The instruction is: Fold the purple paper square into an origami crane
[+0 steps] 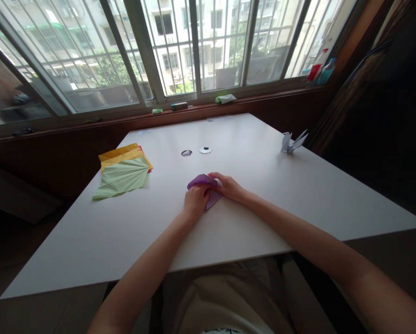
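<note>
A piece of purple folded paper (202,179) lies at the middle of the white table (249,227), between my two hands. My left hand (195,199) rests over its near left part, fingers curled onto it. From the right, my right hand (227,186) grips the paper's edge between thumb and fingers. A corner of the paper points toward me below the hands. The fingers hide much of the paper, so its exact folds do not show.
On the left lie green pleated paper (124,176) and yellow-orange paper (119,153), with a bit of red beneath. Two small round discs, one of them (205,150) white with a dark centre, lie beyond my hands. A grey paper crane (291,143) stands near the right edge.
</note>
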Motion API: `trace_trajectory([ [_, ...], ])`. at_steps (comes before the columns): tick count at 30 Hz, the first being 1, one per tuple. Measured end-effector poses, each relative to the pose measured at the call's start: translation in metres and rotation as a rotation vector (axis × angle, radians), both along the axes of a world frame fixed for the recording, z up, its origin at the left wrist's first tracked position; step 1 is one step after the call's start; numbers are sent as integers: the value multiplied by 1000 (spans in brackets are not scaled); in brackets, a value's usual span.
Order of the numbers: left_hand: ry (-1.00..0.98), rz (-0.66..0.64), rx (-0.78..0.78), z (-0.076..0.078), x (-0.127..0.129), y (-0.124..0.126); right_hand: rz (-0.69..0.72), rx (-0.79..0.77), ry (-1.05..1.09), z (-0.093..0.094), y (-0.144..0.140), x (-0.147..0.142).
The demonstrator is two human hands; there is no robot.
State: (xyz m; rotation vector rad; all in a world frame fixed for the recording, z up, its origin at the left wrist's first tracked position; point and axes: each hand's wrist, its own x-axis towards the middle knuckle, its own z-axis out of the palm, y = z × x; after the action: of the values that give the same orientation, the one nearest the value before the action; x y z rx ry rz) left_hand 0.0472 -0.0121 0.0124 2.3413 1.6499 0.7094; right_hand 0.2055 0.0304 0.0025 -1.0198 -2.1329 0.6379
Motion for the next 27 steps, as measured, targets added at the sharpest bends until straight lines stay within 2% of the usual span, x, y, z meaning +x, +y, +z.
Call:
trace_trajectory([
  [13,78,68,-60,7,2,-5,-96,-1,16,0,4,7],
  [17,79,73,-63,8,4,-6,-131,49,-6,-1,5,5],
  [27,-5,-18,-33,4,2,-6,-97,-5,-74,1,3,4],
])
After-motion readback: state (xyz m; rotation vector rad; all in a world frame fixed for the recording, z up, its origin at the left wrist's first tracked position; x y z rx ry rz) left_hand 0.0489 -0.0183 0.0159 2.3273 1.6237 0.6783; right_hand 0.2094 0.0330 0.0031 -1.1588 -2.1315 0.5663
